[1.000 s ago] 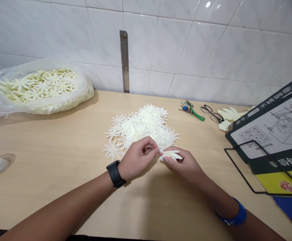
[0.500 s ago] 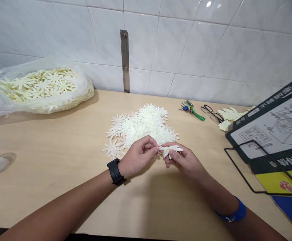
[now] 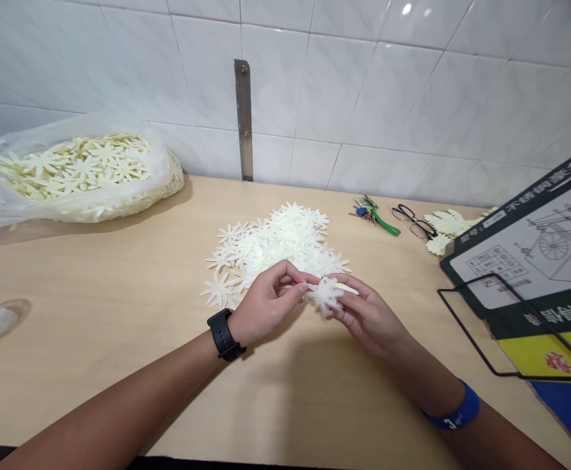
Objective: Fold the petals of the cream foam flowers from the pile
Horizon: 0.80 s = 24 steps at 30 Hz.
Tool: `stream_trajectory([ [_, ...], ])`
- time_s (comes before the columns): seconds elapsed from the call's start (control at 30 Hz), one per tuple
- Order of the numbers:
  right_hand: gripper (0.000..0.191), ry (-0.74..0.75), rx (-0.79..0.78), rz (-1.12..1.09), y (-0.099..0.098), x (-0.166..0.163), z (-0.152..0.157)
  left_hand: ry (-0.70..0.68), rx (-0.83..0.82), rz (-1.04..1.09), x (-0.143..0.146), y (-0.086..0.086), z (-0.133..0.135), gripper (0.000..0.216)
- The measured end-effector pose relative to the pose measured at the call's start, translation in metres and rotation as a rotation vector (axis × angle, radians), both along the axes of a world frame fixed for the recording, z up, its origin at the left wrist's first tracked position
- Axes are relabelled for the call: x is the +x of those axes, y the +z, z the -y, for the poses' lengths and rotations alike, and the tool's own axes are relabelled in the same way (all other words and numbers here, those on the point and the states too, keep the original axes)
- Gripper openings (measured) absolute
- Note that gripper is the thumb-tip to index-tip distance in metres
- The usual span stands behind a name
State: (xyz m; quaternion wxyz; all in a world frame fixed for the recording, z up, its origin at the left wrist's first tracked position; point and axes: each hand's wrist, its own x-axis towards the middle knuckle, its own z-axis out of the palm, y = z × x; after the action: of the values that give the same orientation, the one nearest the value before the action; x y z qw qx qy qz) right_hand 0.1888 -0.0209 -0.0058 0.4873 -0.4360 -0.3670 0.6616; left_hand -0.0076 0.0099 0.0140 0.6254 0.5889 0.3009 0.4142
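While our left hand point(image 3: 268, 305) pinches a blurred flower cutout point(image 3: 325, 297) by its edge, our right hand point(image 3: 376, 320) grips pale petals point(image 3: 348, 288) beside it; we note both near the loose pile point(image 3: 285, 241).

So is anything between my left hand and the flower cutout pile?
Nothing visible: the flower cutout pile lies just beyond your left hand. The plastic bag, keys and eyeglasses sit off to the sides.

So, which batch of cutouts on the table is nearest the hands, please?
The middle heap, just beyond the left hand; the bagged batch is far left, the cluster beside the glasses.
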Motion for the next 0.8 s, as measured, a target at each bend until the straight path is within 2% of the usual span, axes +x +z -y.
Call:
stream_trajectory([
  [0.2,0.042,-0.005,0.02,-0.008,0.002,0.0,0.0,0.151,-0.069,0.004,-0.002,0.0,-0.008,0.019],
  [0.4,0.053,0.005,0.029,0.004,0.006,-0.001,0.004,0.367,-0.003,-0.067,-0.008,0.001,-0.02,0.018],
  [0.53,0.049,0.024,0.047,-0.002,0.004,-0.001,0.005,0.552,0.146,-0.226,-0.021,-0.002,-0.036,0.013],
  [0.63,0.043,0.027,0.095,0.047,0.001,-0.001,0.005,0.7,0.326,-0.469,-0.033,-0.008,-0.051,0.013],
  [0.73,0.038,0.016,0.174,0.14,-0.003,-0.001,0.004,0.79,0.499,-0.627,-0.038,-0.011,-0.057,0.016],
  [0.8,0.038,0.002,0.22,0.212,-0.005,-0.001,0.005,0.816,0.622,-0.64,-0.035,-0.01,-0.052,0.015],
])
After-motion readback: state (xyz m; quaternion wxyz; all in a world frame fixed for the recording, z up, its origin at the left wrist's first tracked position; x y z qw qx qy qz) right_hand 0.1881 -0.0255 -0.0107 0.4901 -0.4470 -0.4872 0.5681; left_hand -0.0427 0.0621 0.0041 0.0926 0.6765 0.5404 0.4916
